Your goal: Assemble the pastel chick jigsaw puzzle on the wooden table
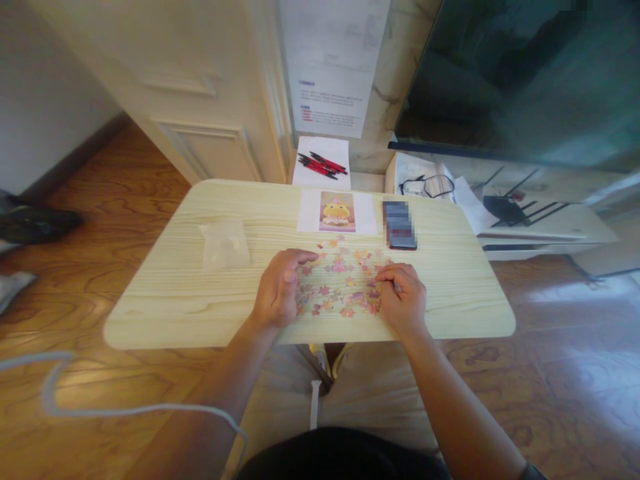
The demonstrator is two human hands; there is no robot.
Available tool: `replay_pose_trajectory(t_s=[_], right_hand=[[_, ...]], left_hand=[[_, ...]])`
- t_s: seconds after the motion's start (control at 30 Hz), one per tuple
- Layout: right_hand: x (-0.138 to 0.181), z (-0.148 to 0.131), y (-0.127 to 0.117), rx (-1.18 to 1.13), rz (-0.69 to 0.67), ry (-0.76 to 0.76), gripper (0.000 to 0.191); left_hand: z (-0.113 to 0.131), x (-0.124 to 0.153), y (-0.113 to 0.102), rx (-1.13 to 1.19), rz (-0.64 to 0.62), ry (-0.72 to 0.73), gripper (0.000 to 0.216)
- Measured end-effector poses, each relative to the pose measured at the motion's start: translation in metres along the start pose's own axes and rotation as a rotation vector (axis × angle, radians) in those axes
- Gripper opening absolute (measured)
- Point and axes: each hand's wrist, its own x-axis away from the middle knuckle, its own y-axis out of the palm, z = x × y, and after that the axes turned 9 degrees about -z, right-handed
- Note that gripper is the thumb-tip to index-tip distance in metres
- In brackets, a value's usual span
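Note:
Several small pink, yellow and purple jigsaw pieces [341, 280] lie scattered on a pale wooden table [175, 293]. My left hand [280, 287] rests at the left edge of the scatter with its fingers curled over the pieces. At the right edge my right hand [403, 297] has its fingers curled and pinched down among the pieces. Whether either hand holds a piece is hidden. Beyond the pieces lies a reference picture [337, 211] of a yellow cartoon figure on white paper.
A clear plastic bag [224, 245] lies on the table's left part. A dark phone [399, 225] sits right of the picture. Behind the table are red and black pens [321, 165] on paper, glasses [425, 185], a low white shelf and a television. A white cable [125, 407] crosses the wood floor.

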Motion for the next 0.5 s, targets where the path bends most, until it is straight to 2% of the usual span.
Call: replay_pose_trajectory(t_s=[0.1, 0.2, 0.5], right_hand=[[-0.0004, 0.0019, 0.0000, 0.019, 0.017, 0.013, 0.028], [-0.0005, 0.0031, -0.0002, 0.038, 0.022, 0.022, 0.027], [-0.0011, 0.0041, 0.0000, 0.054, -0.035, 0.024, 0.029]], left_hand=[[-0.0052, 0.0008, 0.0033, 0.112, 0.134, -0.047, 0.073], [-0.0101, 0.0004, 0.0056, 0.157, 0.208, -0.069, 0.069], [-0.0080, -0.0008, 0.0054, 0.171, 0.151, -0.064, 0.070]])
